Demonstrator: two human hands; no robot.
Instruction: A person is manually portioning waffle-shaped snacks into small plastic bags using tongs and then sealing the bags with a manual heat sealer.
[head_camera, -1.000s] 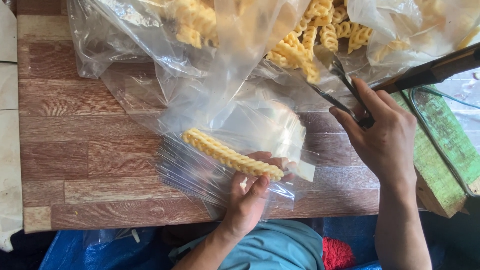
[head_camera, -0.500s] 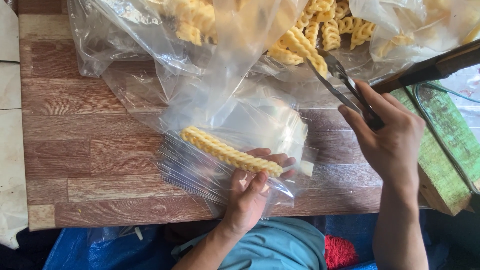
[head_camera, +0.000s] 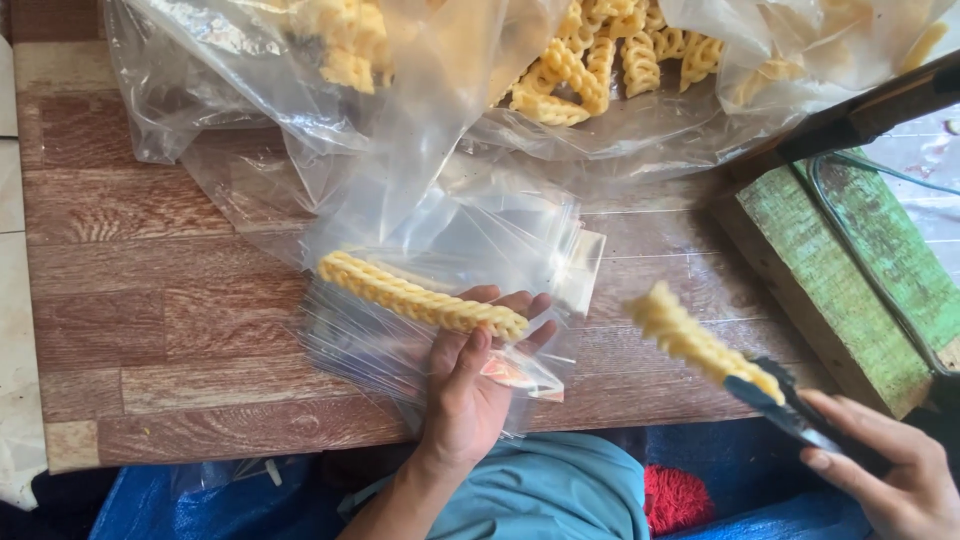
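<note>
My left hand (head_camera: 470, 385) lies palm up on the wooden table (head_camera: 150, 300), gripping the open mouth of a small clear plastic bag (head_camera: 440, 290). A row of yellow wavy crackers (head_camera: 420, 298) sits inside it, just above my fingers. My right hand (head_camera: 885, 470) is at the lower right, closed on dark metal tongs (head_camera: 790, 405). The tongs pinch a short stack of yellow wavy crackers (head_camera: 695, 340), held in the air to the right of the small bag.
A big clear plastic bag (head_camera: 480, 90) with several loose yellow crackers (head_camera: 600, 60) spreads over the far side of the table. A green painted wooden block (head_camera: 850, 280) with a cable lies at the right. Blue cloth and a red object show below the table's edge.
My right hand has pulled the tongs back from the big bag, down and to the right, with a stack of crackers now gripped in them. My left hand kept holding the small bag.
</note>
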